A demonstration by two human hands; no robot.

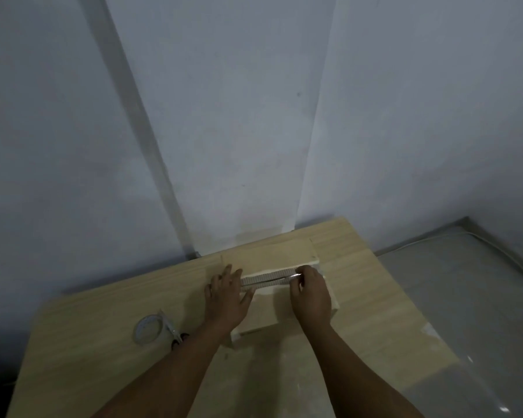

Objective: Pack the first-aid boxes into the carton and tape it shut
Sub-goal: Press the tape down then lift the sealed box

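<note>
Forearms reaching from near edge toward carton at table middle. Left hand flat, fingers released, pressing carton's left top. Right hand clenched, grip pinching end of tape strip stretched across gap beneath raised far flap. First-aid boxes hidden, probably inside carton. Step in hand, likely: laying tape over seam. Next move calls for closing flaps flush, pressing strip down. Tape roll and scissors left of carton, apart from it. Bare room right of carton; wall just beyond.
</note>
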